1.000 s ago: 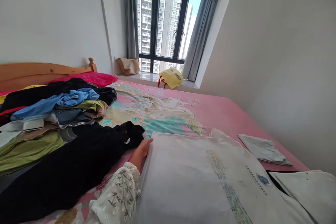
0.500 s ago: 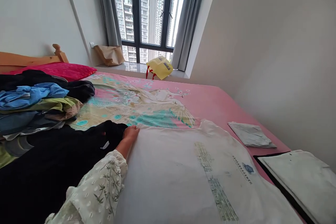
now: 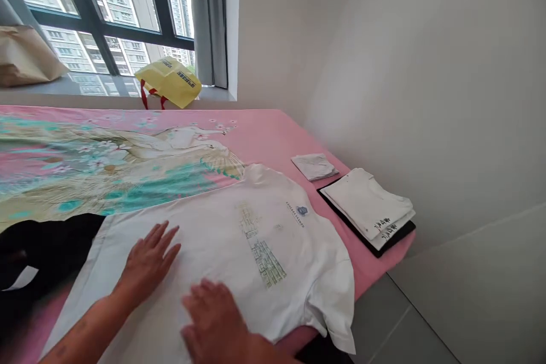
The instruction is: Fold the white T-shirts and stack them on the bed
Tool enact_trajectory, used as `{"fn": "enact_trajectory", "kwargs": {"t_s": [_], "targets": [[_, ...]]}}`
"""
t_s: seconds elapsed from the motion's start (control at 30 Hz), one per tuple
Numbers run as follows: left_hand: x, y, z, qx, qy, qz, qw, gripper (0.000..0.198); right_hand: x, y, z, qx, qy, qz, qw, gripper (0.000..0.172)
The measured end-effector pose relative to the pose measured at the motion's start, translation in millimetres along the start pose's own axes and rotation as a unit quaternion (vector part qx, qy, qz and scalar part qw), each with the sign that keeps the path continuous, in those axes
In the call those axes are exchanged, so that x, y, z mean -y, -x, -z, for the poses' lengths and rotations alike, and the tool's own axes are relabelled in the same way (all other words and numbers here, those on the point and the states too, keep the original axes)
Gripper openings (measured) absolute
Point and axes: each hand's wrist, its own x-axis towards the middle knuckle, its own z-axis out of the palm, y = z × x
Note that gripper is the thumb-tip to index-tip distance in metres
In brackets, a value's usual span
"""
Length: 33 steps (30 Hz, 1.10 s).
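- Pressing flat on the white T-shirt (image 3: 239,239), right hand (image 3: 215,321) lies nearest the camera, low on the cloth; fingers loosely together, palm down, pinching nothing.
- Left hand (image 3: 147,261) just beyond it, fingers spread, palm on the shirt's left half. No fabric gripped.
- Shirt lies print-up across the pink bedsheet (image 3: 264,133); one sleeve hangs over the bed's near edge, its hem side touches a black garment (image 3: 42,250) at left.
- Risk, as judged: with both palms only resting, a sideways sweep could drag the whole shirt instead of smoothing it, bunching it against the black garment or sliding the hanging sleeve further off the edge.
- Further right: folded white shirts (image 3: 369,205) stacked on something black, near the bed corner; a small folded cloth (image 3: 314,166) just beyond.
- Farthest: yellow bag (image 3: 170,81) on the window ledge, brown paper bag (image 3: 23,57) at left.
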Motion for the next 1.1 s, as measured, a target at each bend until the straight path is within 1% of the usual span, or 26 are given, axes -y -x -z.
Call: {"fn": "enact_trajectory", "kwargs": {"t_s": [0.03,0.07,0.1,0.13,0.2,0.23,0.27,0.3,0.37,0.4,0.47,0.53,0.6,0.63,0.67,0.7,0.73,0.8,0.83,0.87,0.9,0.93,1.0,1.03,1.07,1.1], "targets": [[-10.8,14.3,-10.0,0.025,-0.007,-0.028,0.999,0.053,-23.4,7.3,6.5,-0.010,-0.015,-0.037,0.999,0.055],[-18.2,27.2,-17.8,0.047,-0.012,-0.038,0.998,0.055,-49.7,19.5,12.9,-0.017,-0.028,-0.092,0.995,0.057],[-22.4,37.6,-23.1,0.068,-0.017,-0.037,0.997,0.057,-78.0,36.3,19.1,-0.005,-0.031,-0.132,0.991,0.059],[-24.2,44.5,-25.7,0.084,-0.022,-0.032,0.996,0.059,-106.8,57.1,24.7,-0.005,-0.022,-0.196,0.980,0.059],[-27.0,47.8,-23.5,0.106,-0.030,-0.011,0.994,0.061,-160.2,104.3,34.8,-0.023,0.010,-0.328,0.944,0.058],[-31.3,44.9,-19.9,0.115,-0.036,0.007,0.993,0.061,-182.1,126.8,39.6,-0.046,0.028,-0.380,0.923,0.056],[-39.4,39.9,-15.6,0.121,-0.041,0.021,0.992,0.061,-199.3,145.9,44.5,-0.075,0.039,-0.413,0.907,0.051],[-52.1,33.6,-11.2,0.124,-0.044,0.026,0.991,0.060,-211.2,160.0,49.6,-0.104,0.041,-0.426,0.898,0.048],[-91.5,20.2,-4.7,0.123,-0.037,-0.008,0.992,0.057,-217.9,168.6,60.1,-0.163,0.017,-0.393,0.905,0.045],[-116.3,14.3,-3.7,0.121,-0.028,-0.044,0.991,0.055,-213.8,163.1,65.1,-0.186,-0.005,-0.355,0.916,0.045],[-167.9,5.5,-7.3,0.113,-0.004,-0.107,0.988,0.050,-196.3,136.4,72.7,-0.212,-0.048,-0.256,0.942,0.046],[-210.2,0.7,-17.5,0.102,0.005,-0.112,0.988,0.049,-178.6,99.7,75.5,-0.207,-0.072,-0.155,0.963,0.045],[-234.1,-0.6,-31.0,0.085,0.001,-0.095,0.992,0.050,-174.8,66.1,74.6,-0.168,-0.080,-0.064,0.980,0.047],[-239.0,-0.4,-37.5,0.075,-0.002,-0.088,0.993,0.051,-180.6,53.3,74.0,-0.135,-0.079,-0.040,0.987,0.048],[-240.2,0.3,-43.3,0.065,-0.004,-0.087,0.994,0.052,-191.5,43.7,74.0,-0.104,-0.072,-0.047,0.991,0.050],[-238.9,1.2,-47.9,0.056,-0.004,-0.090,0.994,0.053,-206.1,37.1,74.8,-0.083,-0.061,-0.086,0.991,0.052],[-236.1,2.2,-51.4,0.049,-0.004,-0.095,0.994,0.053,-222.8,32.9,76.5,-0.075,-0.047,-0.145,0.985,0.054],[-230.1,4.2,-55.6,0.041,-0.001,-0.099,0.994,0.054,-253.5,28.7,82.0,-0.097,-0.020,-0.276,0.956,0.058],[-227.9,4.9,-56.8,0.039,0.001,-0.100,0.994,0.053,-263.7,27.1,84.7,-0.117,-0.010,-0.317,0.941,0.059],[-226.5,5.3,-57.7,0.038,0.003,-0.100,0.994,0.053,-269.0,25.3,86.6,-0.136,-0.003,-0.333,0.933,0.060],[-225.7,5.5,-58.6,0.036,0.004,-0.101,0.994,0.053,-269.6,22.8,87.4,-0.143,0.000,-0.317,0.938,0.060],[-225.3,5.5,-59.5,0.033,0.005,-0.103,0.994,0.054,-266.7,19.7,86.9,-0.138,0.002,-0.272,0.952,0.059],[-225.0,5.4,-61.1,0.026,0.006,-0.108,0.994,0.053,-257.5,11.3,83.7,-0.090,-0.006,-0.116,0.989,0.057],[-224.8,5.5,-61.7,0.024,0.007,-0.111,0.994,0.053,-254.9,5.9,82.6,-0.054,-0.013,-0.043,0.998,0.057],[-224.6,5.6,-62.0,0.021,0.009,-0.113,0.993,0.053,-255.4,-0.3,82.9,-0.019,-0.019,-0.008,1.000,0.057],[-224.4,5.8,-62.0,0.020,0.011,-0.114,0.993,0.053,-259.0,-7.3,84.9,0.008,-0.022,-0.021,0.999,0.058]]}}
